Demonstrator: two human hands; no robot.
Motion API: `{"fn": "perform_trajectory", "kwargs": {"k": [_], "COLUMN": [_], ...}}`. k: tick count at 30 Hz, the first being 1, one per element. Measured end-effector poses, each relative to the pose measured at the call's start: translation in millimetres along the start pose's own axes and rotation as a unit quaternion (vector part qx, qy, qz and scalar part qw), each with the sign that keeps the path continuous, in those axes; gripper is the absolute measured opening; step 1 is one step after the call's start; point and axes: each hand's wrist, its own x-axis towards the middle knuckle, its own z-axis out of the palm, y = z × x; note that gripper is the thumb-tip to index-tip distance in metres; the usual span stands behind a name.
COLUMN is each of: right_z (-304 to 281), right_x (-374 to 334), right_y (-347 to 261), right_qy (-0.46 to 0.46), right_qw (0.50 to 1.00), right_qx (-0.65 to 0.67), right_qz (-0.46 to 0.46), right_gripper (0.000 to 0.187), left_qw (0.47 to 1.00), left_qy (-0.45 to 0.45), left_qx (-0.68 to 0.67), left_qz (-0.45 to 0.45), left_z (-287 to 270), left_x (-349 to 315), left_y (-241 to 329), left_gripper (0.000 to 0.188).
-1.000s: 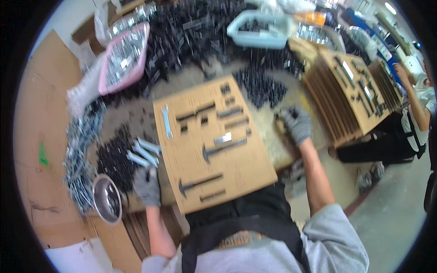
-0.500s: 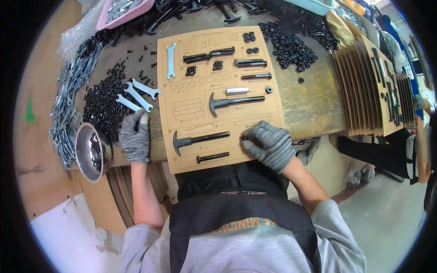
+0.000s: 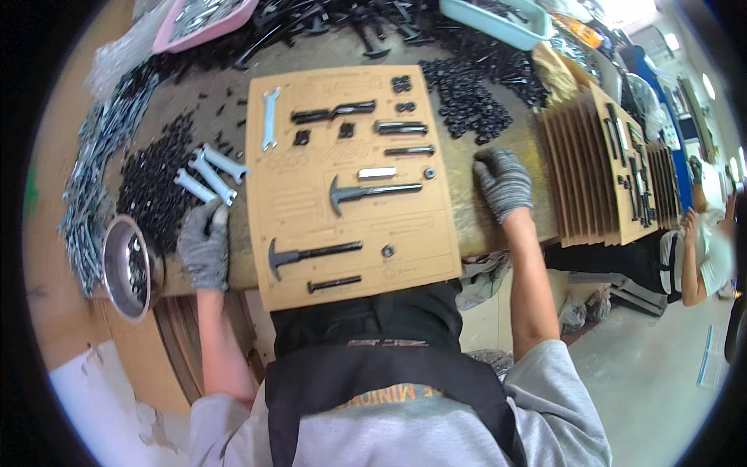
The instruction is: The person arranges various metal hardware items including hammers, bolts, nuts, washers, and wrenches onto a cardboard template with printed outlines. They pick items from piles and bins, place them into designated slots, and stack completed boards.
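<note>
A brown cardboard sheet (image 3: 292,222) lies in front of me with hardware on its printed outlines. On it are an open-end wrench (image 3: 270,118), black bolts, a silver sleeve (image 3: 377,173), two T-shaped bars with curved heads, the upper one (image 3: 377,190) and the lower one (image 3: 311,253), and a dark nut (image 3: 388,251). My gloved left hand (image 3: 204,247) rests left of the sheet, fingers loosely bent, fingertips close to three loose wrenches (image 3: 208,175). To the right of the sheet, my gloved right hand (image 3: 504,184) is over the bench, fingers loosely bent, below a pile of black nuts (image 3: 473,105).
Left are a heap of small black screws (image 3: 152,183), thin metal pieces (image 3: 92,187) and a steel bowl (image 3: 127,268). Behind stand a pink tray (image 3: 204,35) and a pale blue tray (image 3: 498,22). Right, cardboard sheets (image 3: 572,179) stand upright; another person (image 3: 704,257) is beyond.
My right hand has left the lower right of the sheet and moved right, toward the nut pile. A nut now shows on the sheet where that hand was. The whole view has shifted.
</note>
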Motion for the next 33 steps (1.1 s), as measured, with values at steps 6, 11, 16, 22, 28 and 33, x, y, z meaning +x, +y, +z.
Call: {"fn": "perform_trajectory", "kwargs": {"k": [6, 11, 16, 22, 28, 33], "right_z": [-3.6, -1.3, 4.1, -0.7, 0.2, 2.9], "right_x": [-59.8, -115.9, -120.2, -117.7, -98.2, -84.4], "right_y": [-59.9, -126.5, -128.0, -125.5, -119.1, -121.9], "right_qy": [-0.176, -0.237, -0.119, -0.164, -0.136, -0.162], "right_qw": [0.897, 0.904, 0.962, 0.954, 0.952, 0.964], "right_qx": [0.399, 0.356, 0.232, 0.219, 0.266, 0.165], "right_qz": [0.070, -0.009, -0.082, -0.125, -0.066, -0.130], "right_gripper": [0.016, 0.016, 0.017, 0.019, 0.025, 0.017], "left_qw": [0.999, 0.998, 0.998, 0.996, 0.998, 1.000], "left_qy": [0.020, 0.022, 0.021, 0.032, 0.015, 0.005], "left_qx": [-0.037, -0.054, -0.059, -0.087, -0.049, -0.027], "left_qz": [-0.005, -0.008, -0.012, -0.017, -0.023, -0.012], "left_z": [-2.1, 1.3, 2.0, 4.2, 0.9, 0.5], "left_x": [-3.4, -2.5, -2.9, -3.3, -0.5, -3.1], "left_y": [-9.7, -10.3, -9.4, -10.4, -4.2, -11.7], "left_gripper": [0.017, 0.018, 0.017, 0.017, 0.018, 0.018]}}
